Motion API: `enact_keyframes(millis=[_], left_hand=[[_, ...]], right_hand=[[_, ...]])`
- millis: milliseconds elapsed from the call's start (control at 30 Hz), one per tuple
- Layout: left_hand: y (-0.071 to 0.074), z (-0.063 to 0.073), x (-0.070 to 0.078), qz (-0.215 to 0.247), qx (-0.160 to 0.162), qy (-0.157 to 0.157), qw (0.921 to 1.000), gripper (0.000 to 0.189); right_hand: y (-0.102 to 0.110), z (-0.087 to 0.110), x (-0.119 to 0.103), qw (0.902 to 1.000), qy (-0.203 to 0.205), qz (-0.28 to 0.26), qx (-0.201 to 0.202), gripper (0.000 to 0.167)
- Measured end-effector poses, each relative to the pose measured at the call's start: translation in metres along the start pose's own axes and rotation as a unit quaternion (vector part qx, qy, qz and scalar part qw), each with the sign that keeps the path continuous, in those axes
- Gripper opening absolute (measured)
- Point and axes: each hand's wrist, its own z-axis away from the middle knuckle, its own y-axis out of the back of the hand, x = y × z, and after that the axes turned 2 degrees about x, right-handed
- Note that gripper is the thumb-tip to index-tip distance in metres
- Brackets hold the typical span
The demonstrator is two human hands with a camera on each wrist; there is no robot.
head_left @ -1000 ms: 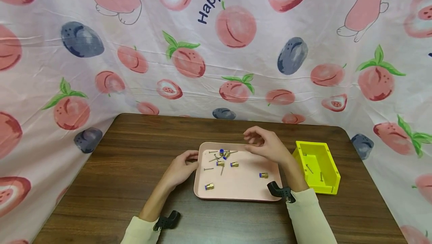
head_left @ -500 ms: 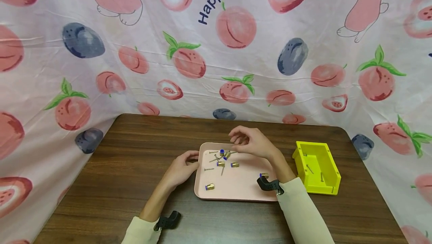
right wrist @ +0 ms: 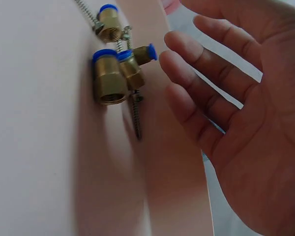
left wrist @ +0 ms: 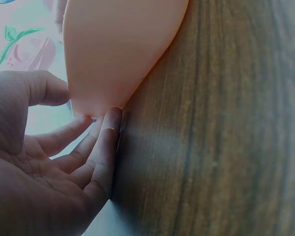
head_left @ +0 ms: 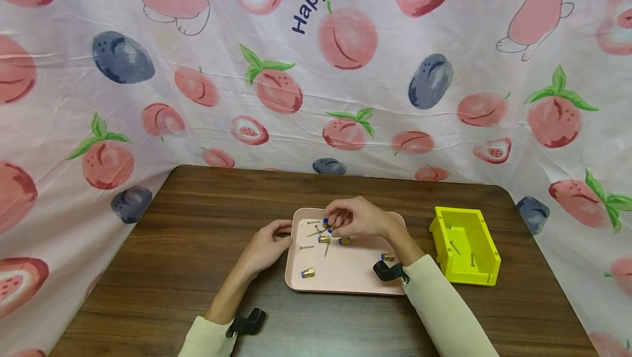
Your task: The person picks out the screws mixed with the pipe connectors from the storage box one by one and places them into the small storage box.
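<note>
My left hand holds the left edge of a pink tray; in the left wrist view the thumb is at its rim and the fingertips lie low against its outer wall. Over the tray's far half reaches my right hand, fingers loosely bent and holding nothing. Its fingertips are close beside a cluster of brass fittings with blue collars and thin screws. One fitting lies near the front left corner, another at the right by the wrist camera. The right hand partly covers the cluster.
A yellow bin with several screws inside stands right of the tray on the brown wooden table. A fruit-printed cloth hangs behind the table and at its sides. Black cameras are strapped to both wrists.
My right hand has moved left and then down towards the cluster of fittings and screws, its forearm following across the tray. The left hand has stayed at the tray's edge.
</note>
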Motion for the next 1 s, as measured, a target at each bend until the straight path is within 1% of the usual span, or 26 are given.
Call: enact_keyframes(millis=[167,500,767,1000], left_hand=[[0.001,0.000,0.001,0.000,0.000,0.003,1.0000,0.045],[0.000,0.000,0.001,-0.002,0.002,0.000,1.0000,0.045],[0.000,0.000,0.001,-0.005,0.003,0.003,1.0000,0.044],[0.000,0.001,0.000,0.002,-0.002,-0.006,1.0000,0.045]], right_hand=[[-0.002,0.002,0.002,0.9998,0.000,-0.001,-0.021,0.038],[-0.006,0.005,0.004,0.9977,-0.005,0.003,-0.068,0.023],[-0.012,0.008,0.007,0.9967,-0.012,0.016,-0.079,0.018],[-0.016,0.006,0.011,0.9966,0.001,0.036,-0.075,0.017]])
